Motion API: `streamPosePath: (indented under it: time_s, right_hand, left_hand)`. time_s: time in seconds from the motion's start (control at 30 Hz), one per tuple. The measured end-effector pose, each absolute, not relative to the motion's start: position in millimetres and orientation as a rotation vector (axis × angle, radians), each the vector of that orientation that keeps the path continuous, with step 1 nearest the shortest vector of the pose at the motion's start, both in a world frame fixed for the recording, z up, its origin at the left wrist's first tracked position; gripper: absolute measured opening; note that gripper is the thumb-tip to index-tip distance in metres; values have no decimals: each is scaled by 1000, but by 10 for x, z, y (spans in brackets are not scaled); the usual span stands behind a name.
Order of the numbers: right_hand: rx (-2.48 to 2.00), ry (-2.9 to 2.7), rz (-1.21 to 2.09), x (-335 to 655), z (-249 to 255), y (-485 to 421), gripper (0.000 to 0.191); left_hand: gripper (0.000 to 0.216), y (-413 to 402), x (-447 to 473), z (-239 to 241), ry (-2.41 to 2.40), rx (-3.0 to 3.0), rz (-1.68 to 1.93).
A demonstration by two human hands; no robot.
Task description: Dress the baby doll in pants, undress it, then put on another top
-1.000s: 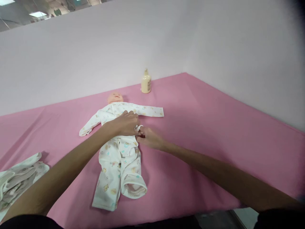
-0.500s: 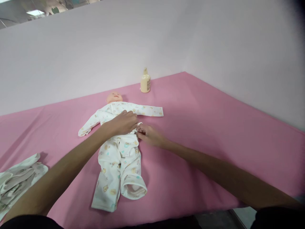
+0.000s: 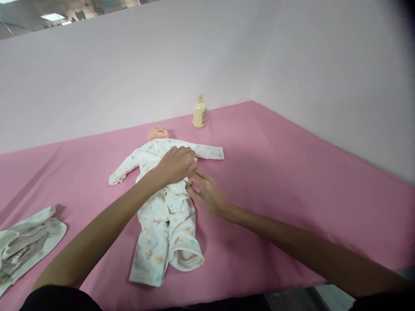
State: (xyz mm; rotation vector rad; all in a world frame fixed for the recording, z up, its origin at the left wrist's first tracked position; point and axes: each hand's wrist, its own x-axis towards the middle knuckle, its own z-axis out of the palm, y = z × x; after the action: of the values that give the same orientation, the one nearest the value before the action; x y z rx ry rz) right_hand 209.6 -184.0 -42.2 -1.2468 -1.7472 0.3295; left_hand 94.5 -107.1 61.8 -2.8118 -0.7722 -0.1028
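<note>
Right hand (image 3: 209, 194) has uncurled a bit since the last frame: fingers now reach up to the left hand's fingertips, with a gap between thumb and index. Left hand (image 3: 178, 164) has slid slightly right. Printed trousers (image 3: 154, 233) look nudged right too, part of that being camera drift.

Left hand: fingers curled in, knuckles up, at the side of the doll's waist. Sliver of white cloth beside the knuckles; can't tell what it's clamped on, if anything. Right hand: thumb apart from index, thumb at the trouser waist edge. Fingertips sit against the left hand, so grip is unclear.

Baby doll (image 3: 158, 132) is face up on the pink cover (image 3: 275, 198), head toward the wall, under the hands from the waist.

Progress, my read: printed top (image 3: 147, 153) is in place below the head, sleeves out both sides; trousers lie below it. Open items: waist closure hidden, can't confirm. Right trouser cuff gapes, no foot showing at either leg. Pump bottle (image 3: 199, 116) and bunched cloth (image 3: 29, 242) sit untouched.
</note>
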Motion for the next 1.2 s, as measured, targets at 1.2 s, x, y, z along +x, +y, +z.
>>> streamPosePath:
  time_s: [1.2]
  right_hand:
    - [-1871,-1625,127,2122,-467,-1433,17]
  left_hand:
    - [21,-1251,982,574,-577,-2672,-103]
